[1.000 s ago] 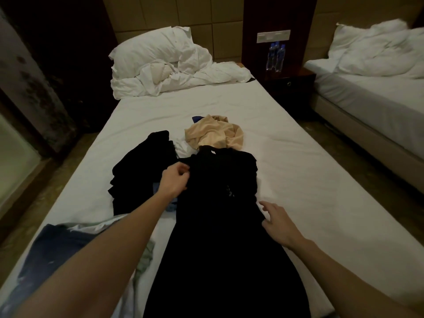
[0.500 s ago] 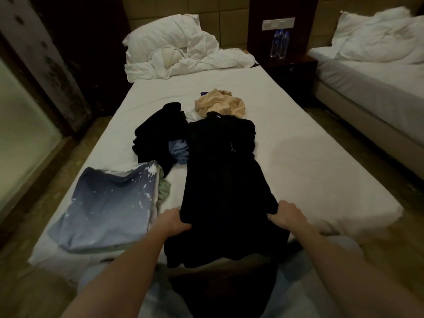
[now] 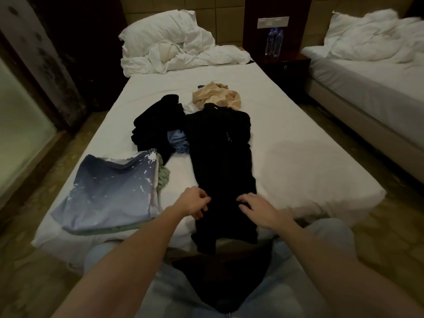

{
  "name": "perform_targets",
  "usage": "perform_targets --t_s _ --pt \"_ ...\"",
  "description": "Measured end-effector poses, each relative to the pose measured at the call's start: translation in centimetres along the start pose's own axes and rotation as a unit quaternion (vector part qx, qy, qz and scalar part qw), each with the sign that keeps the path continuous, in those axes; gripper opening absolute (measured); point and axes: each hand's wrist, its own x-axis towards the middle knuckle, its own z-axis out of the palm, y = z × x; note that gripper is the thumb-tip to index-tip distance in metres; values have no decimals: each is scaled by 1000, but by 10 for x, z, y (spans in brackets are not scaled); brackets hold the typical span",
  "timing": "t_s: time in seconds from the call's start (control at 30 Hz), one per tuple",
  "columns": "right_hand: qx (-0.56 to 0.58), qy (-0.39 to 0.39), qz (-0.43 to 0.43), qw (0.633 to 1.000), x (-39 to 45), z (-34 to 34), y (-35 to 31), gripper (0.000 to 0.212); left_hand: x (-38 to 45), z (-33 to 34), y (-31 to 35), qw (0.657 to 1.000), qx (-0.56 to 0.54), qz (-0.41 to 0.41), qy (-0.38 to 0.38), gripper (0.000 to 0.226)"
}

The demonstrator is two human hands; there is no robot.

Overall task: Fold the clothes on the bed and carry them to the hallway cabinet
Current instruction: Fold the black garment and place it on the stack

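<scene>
Hands: left (image 3: 193, 202), right (image 3: 259, 210) on black garment (image 3: 220, 157); blue shirt (image 3: 107, 191) beside.

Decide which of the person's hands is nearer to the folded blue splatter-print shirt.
Left. The left hand lies just right of the blue splatter-print shirt, at the black garment's edge; the right hand rests beyond, on the garment.

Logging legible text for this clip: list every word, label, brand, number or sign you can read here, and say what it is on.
No text here can be read.
water bottles on the nightstand: labels too small and blurred to read.
wall panel above the bottles: pale plate, no legible marking.
black garment laid out on the bed: a small pale mark near the chest, too faint to read.
blue garment: white splatter pattern only, no lettering.
</scene>
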Motion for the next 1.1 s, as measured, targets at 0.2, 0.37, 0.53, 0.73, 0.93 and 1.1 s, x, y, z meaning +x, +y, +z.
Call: perform_targets --t_s 0.2,0.37,0.53,0.73,0.93,1.1 --pt "-297 -60 -91 949 -11 7 31 74 8 0 -39 870 413 263 -65 43" --pt "-392 -27 -111 913 -10 11 25 85 11 6 -49 798 514 292 -113 75" --pt "-344 18 -141 928 6 17 28 53 21 19 -51 814 483 317 -59 56" --pt "-90 -4 -36 995 17 -6 28 33 29 15 -46 951 215 221 -6 31" --pt "221 89 91 967 41 -40 7 16 40 -12 -29 991 -123 36 40 40" --pt "311 194 82 927 93 -87 -18 32 64 -55 -7 953 -274 64 111 22"
